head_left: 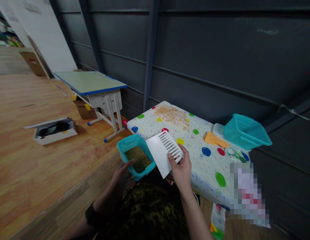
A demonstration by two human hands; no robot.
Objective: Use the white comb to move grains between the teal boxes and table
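1. Beans (138,158) could spill if the left hand (121,175) slackens and the teal bin (131,142), beside the table (204,166), tips
2. The slotted white scoop (157,153) could knock the bin's rim if swung left
3. Left grip: closed on the bin's near rim, thumb over it, fingers hidden
4. Right hand (181,166): grip closed on the scoop's slotted end

Dim, soft light left the dark wall (219,66) in gloom and the left hand (123,175) in shade, while the white-covered bench (199,165) looked brightest. Wide-angle distortion slanted the white pillar (45,30) near the blurry upper-left corner; coarse pixelation masked part of the lower right.
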